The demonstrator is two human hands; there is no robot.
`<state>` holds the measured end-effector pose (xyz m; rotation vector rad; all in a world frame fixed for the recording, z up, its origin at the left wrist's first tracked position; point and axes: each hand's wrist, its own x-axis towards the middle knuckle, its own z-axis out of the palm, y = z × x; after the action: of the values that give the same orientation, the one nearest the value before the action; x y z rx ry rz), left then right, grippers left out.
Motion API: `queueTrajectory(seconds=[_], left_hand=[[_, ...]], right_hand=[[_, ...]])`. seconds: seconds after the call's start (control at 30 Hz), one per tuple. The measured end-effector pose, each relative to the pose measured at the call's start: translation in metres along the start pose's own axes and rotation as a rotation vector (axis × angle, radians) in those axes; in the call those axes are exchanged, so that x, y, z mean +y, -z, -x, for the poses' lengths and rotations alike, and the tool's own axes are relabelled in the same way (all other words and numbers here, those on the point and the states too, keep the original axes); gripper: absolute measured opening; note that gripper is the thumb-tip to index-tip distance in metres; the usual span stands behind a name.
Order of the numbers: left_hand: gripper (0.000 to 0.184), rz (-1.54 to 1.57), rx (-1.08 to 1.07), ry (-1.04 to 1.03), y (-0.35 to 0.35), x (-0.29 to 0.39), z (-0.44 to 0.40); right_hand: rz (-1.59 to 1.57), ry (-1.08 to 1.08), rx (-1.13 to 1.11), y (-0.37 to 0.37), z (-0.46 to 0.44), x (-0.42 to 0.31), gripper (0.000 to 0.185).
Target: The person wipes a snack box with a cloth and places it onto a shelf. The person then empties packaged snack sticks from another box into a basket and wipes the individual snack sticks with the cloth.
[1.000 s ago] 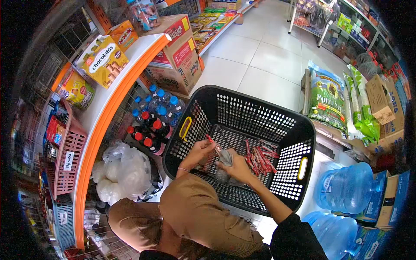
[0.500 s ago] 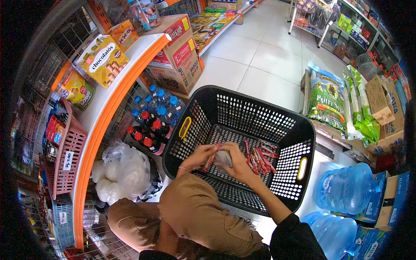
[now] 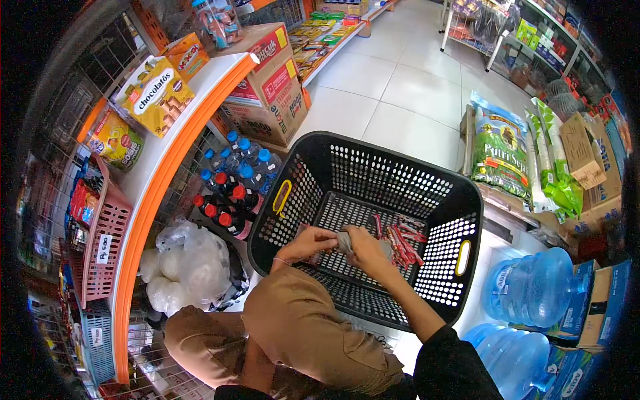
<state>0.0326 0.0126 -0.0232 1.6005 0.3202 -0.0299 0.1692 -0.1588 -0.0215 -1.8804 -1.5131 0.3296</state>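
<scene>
Over the black perforated basket (image 3: 407, 163), my two hands are close together. My right hand (image 3: 367, 252) is closed round a crumpled grey cloth (image 3: 345, 243), part of which shows below the fingers. Beside it, my left hand (image 3: 303, 245) has its fingertips pinched together near the cloth's edge; what they hold, if anything, I cannot make out. Several slim red packets (image 3: 404, 248) lie in a loose pile on the basket floor, right of my hands. The basket's yellow-rimmed handle (image 3: 283, 198) is to the left.
Bottles with blue and red caps (image 3: 233, 193) and a bag of clear plastic (image 3: 200, 263) stand left of the basket. An orange-edged shelf (image 3: 160, 193) curves along the left. Rice sacks (image 3: 500, 150) and large blue water jugs (image 3: 530, 287) are at the right.
The red packet seen by my left hand half a second ago no longer shows clearly there. My left fingertips have moved right and slightly down, closer to the grey cloth in my right hand.
</scene>
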Motion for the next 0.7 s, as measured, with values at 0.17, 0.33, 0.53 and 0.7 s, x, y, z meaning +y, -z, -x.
queueTrajectory(seconds=[0.17, 0.33, 0.53, 0.7], left_hand=[[0.024, 0.116, 0.186, 0.181, 0.002, -0.01, -0.002], [0.024, 0.075, 0.387, 0.091, 0.004, 0.003, -0.001], [0.026, 0.354, 0.479, -0.07, 0.006, -0.007, -0.011], [0.032, 0.222, 0.548, 0.017, 0.012, 0.003, -0.005]], right_hand=[[0.104, -0.123, -0.163, 0.006, -0.001, 0.011, 0.043], [0.049, -0.249, -0.176, 0.02, 0.001, 0.027, 0.034], [-0.121, -0.339, -0.137, 0.03, -0.004, 0.018, 0.031], [-0.242, -0.398, -0.22, 0.013, -0.004, 0.035, 0.032]])
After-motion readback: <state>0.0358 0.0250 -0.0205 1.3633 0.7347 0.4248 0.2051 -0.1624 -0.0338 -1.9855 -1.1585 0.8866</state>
